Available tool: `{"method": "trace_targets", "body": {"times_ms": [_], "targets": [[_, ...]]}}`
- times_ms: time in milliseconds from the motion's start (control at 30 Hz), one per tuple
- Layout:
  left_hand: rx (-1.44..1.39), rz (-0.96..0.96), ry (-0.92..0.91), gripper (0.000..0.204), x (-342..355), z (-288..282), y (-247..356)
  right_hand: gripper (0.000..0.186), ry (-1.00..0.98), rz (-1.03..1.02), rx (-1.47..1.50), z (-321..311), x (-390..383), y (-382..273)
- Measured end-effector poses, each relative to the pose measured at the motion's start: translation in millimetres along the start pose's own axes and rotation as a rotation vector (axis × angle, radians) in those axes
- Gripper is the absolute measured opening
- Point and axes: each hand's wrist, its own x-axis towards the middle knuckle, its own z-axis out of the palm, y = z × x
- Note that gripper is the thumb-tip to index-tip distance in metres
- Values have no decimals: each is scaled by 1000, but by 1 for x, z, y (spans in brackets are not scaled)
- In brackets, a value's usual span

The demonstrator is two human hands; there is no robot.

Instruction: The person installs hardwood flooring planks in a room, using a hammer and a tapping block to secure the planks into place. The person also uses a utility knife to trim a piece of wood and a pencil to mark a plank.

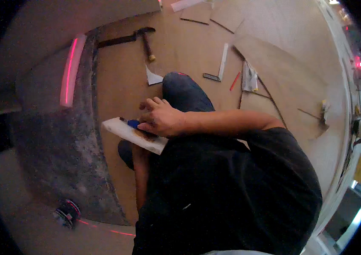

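A pale, narrow board (134, 137) lies tilted in front of my body, with a dark brownish patch near its middle. Over its upper edge is my right hand (162, 117), the fingers curled and the thumb against a small blue thing (133, 124) whose kind I cannot make out. My left forearm (141, 178) runs up beneath the board, and the board hides my left hand. My bent, dark-trousered knee (184, 90) is just beyond the right hand.
On the brown floor lie a hammer (147, 44), a dark flat bar (116, 41), a try square (222, 63), a red pencil (235, 80) and a white offcut (152, 77). Cut panels (282, 72) lie right. Left, a pale strip (72, 72) carries a red laser line; a dark round device (67, 213) stands lower.
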Motion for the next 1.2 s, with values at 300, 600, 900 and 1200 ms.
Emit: {"method": "trace_targets", "body": {"times_ms": [300,600,900,1200], "targets": [[-182,106,133,46,25,76,3,25,632,1287,-103,35,-152,397],[118,58,312,57,12,84,27,51,597,1652,49,47,-214,525],[349,98,783,66,63,75,10,43,543,1541,36,11,-108,483],[200,-90,377,66,156,95,40,29,462,817,320,-91,7,330]]}}
